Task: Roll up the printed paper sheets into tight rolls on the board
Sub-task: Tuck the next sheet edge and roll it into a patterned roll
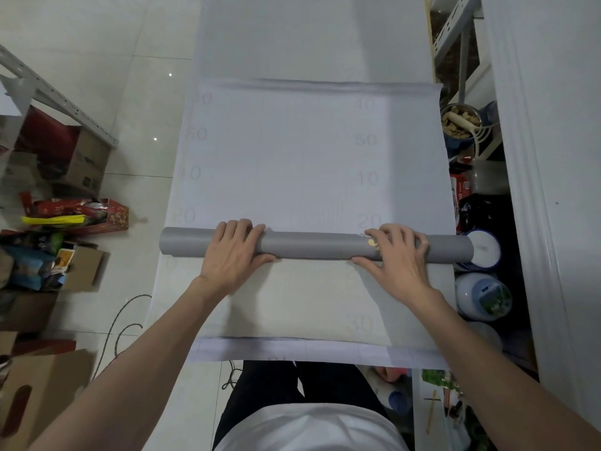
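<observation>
White shirt (309, 428) and dark trousers at the bottom edge, both forearms reaching forward over the work. Next item: printed paper sheets (292, 151), pale, with faint numerals down both margins, lying flat on the long white board (309, 37); their near edge overhangs towards the person. Grey roll (312, 245) lies crosswise on the sheets, roughly a third of the way up from the near edge, its ends reaching just past both paper margins. Left hand (232, 255) grips the roll left of centre, right hand (396, 255) grips it towards the right end, over a small yellow mark; on each hand the fingers curl over the top and the thumb presses the near side. Whether the grey surface is the back of a sheet or a separate core cannot be told. Step in hand, by judgement: rolling under way — most of the flat paper lies beyond the roll. Next move calls for even forward pressure from both hands, ends kept square so the roll winds tight and does not cone. Flanking: cardboard boxes (42, 385) on the floor at left, jars (481, 294) at right.
</observation>
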{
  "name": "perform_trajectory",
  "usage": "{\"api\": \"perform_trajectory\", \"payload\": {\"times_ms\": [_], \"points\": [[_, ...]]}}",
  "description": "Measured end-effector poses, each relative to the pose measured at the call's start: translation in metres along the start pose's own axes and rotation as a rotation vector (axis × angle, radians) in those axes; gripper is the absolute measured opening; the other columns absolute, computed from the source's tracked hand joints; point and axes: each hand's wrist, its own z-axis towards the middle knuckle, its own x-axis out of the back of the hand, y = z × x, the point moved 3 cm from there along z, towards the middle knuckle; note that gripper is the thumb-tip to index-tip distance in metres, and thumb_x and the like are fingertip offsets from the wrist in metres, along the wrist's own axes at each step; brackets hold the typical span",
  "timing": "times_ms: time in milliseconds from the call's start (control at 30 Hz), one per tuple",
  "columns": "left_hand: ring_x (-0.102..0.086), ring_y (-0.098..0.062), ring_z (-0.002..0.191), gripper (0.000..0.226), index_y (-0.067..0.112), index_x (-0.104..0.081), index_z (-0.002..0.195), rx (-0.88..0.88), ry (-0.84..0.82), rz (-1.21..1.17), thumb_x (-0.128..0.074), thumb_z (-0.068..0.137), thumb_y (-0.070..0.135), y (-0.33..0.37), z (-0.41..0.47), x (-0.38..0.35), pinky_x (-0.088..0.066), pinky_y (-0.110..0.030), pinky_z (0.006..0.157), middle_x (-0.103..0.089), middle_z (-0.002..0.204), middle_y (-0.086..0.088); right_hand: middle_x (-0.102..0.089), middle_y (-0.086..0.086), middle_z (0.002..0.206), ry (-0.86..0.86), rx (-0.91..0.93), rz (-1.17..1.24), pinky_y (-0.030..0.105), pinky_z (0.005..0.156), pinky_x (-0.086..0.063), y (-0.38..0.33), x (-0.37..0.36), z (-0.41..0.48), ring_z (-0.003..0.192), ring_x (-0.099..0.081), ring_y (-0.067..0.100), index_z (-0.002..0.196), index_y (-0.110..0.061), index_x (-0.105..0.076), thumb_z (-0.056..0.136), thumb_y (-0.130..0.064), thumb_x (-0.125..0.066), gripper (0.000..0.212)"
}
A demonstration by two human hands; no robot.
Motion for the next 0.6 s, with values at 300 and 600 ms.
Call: {"api": "perform_trajectory", "payload": {"times_ms": [300,600], "points": [[-0.049,-0.032,0.094,0.066,0.013,-0.057,0.122,-0.012,-0.005,0.012,-0.044,0.091,0.070,0.0002,0.0037,0.0008,-0.037,-0.043,0.092,-0.053,0.114,-0.011,-0.047,0.001,0.126,-0.004,-0.017,-0.012,0.047,0.101,-0.026,0.0025,-0.0036,-0.0022,0.118,-0.044,0.026,0.128,-0.027,-0.054,0.085,-0.076,-0.049,0.066],[-0.048,-0.037,0.108,0.076,0.011,-0.050,0.137,0.044,-0.009,0.044,-0.048,0.091,0.071,0.0021,-0.0034,-0.0063,-0.036,-0.050,0.100,-0.049,0.126,-0.019,-0.046,0.004,0.127,-0.011,-0.014,0.030,0.047,0.105,-0.020,0.0071,-0.0017,0.0027,0.121,-0.043,0.026,0.125,-0.029,-0.055,0.079,-0.076,-0.059,0.065]]}}
